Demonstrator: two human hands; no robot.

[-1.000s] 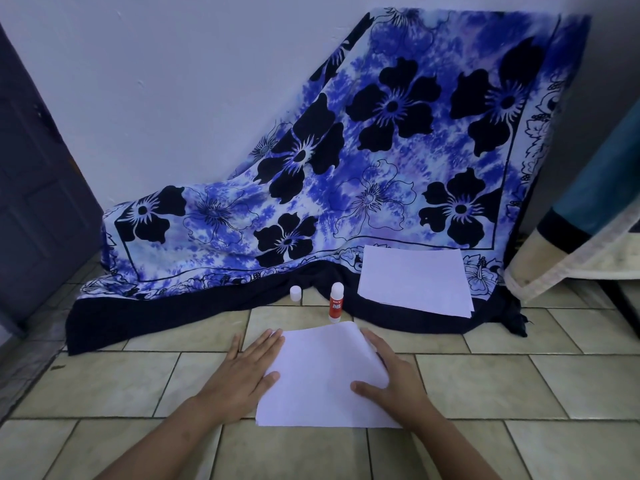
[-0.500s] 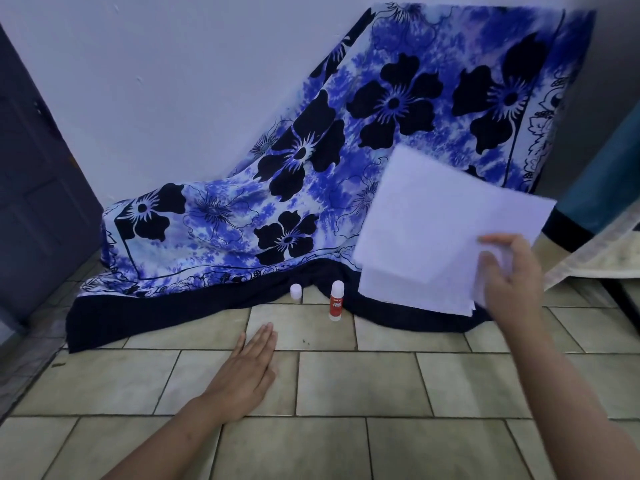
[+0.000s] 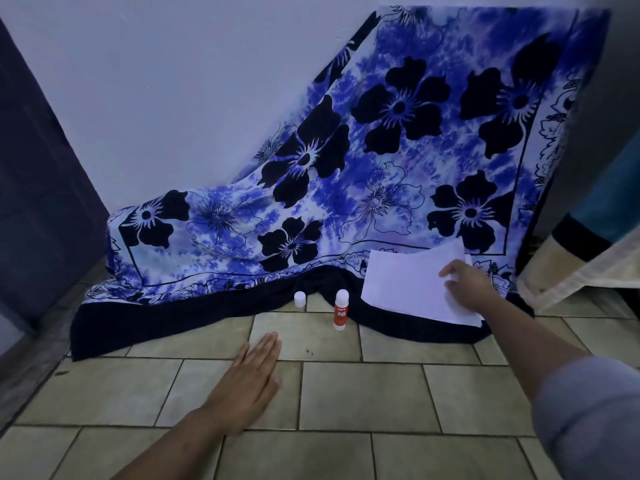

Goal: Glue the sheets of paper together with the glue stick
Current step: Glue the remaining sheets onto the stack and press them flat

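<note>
Beige floor tiles (image 3: 360, 393) run up to a white wall, where a blue floral cloth (image 3: 346, 188) hangs down and spills its dark hem onto the floor, with a dark door (image 3: 38, 188) at the left edge. On that hem lies the stack of white paper sheets (image 3: 401, 285), its top sheet slightly askew with a far corner lifted. The right hand (image 3: 464, 282) is stretched out over it, palm down, with thumb and fingers loosely spread on the top sheet. It is blurred, but it reads as relaxed rather than pinching. The left hand (image 3: 249, 382) lies flat on a tile with straight fingers held together, holding nothing. Between the hands the red-labelled glue stick (image 3: 341, 310) stands upright at the hem's edge, and what looks like its white cap (image 3: 300, 299) stands just to its left. No sheet lies on the tiles before the person, so this seems to be a moment between rounds, with the work at the pile rather than at the glue. The next move likely calls for peeling one thin sheet off the stack by an edge, without dragging its neighbours. That sheet would go on the bare tiles near the left hand, and the glue stick would then be fetched.
</note>
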